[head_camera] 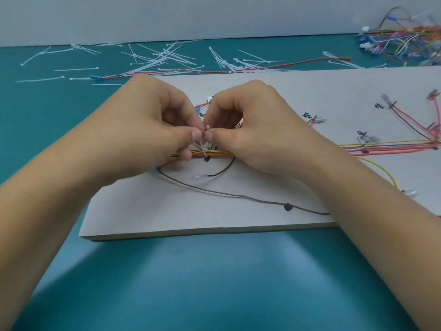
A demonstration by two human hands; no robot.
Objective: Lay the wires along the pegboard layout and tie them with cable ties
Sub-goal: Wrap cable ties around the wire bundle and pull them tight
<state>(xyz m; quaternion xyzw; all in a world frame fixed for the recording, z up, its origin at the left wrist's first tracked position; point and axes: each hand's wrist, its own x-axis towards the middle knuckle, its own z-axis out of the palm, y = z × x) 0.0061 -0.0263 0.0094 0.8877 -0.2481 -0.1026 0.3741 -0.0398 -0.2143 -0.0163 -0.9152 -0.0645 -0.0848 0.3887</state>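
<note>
Hands meet over the middle of the pegboard [214, 211], which lies flat on the teal worktop [214, 283]. I see the left hand [148, 130] and the right hand [257, 132] with the thumbs almost touching, and between them stands 1 white cable tie [204, 150]. The grip of each hand is narrow and holds this tie: thumb and forefinger pinch it near its small head. The strap goes down to the wire bundle [220, 153] just below the fingers; I cannot tell if it passes fully round. The bundle, red, yellow and orange, runs along the board toward the right. Near it a black wire [225, 169] curves down to a clear terminal, and a longer dark wire [226, 194] crosses the front of the board. Behind the board many loose cable ties [164, 57] lie scattered on the worktop, with 1 long red wire [262, 68] among them. A heap of coloured wires [405, 37] sits at the far right.
</note>
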